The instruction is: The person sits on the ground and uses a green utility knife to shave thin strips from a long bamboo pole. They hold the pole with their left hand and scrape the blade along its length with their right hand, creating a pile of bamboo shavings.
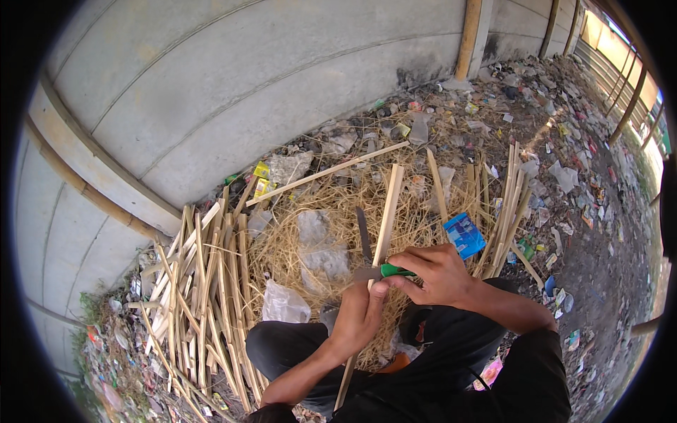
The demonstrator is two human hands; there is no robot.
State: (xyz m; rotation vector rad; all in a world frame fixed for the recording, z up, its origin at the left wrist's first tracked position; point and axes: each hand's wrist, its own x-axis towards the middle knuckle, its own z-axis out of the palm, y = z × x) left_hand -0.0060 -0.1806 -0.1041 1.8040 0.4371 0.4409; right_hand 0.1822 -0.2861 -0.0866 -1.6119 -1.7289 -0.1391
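Observation:
My left hand [355, 321] is closed around a long pale bamboo strip [388, 215], which slants up and away from between my knees. In my right hand [441, 276] is a knife with a green handle [393, 270]. Its short blade points left and lies across the strip just above my left thumb. Both hands almost touch at this spot. Beyond them, a dark, narrow blade-like piece [363, 236] rests over the shavings beside the strip. The strip's lower end runs down past my left wrist.
Thin shavings [282, 243] cover the ground ahead. Many split strips [204, 296] are piled at left, with a smaller bundle [509, 211] at right. A blue packet [464, 236], a clear plastic bag [284, 303] and scattered litter lie around. A grey panel wall [282, 70] stands behind.

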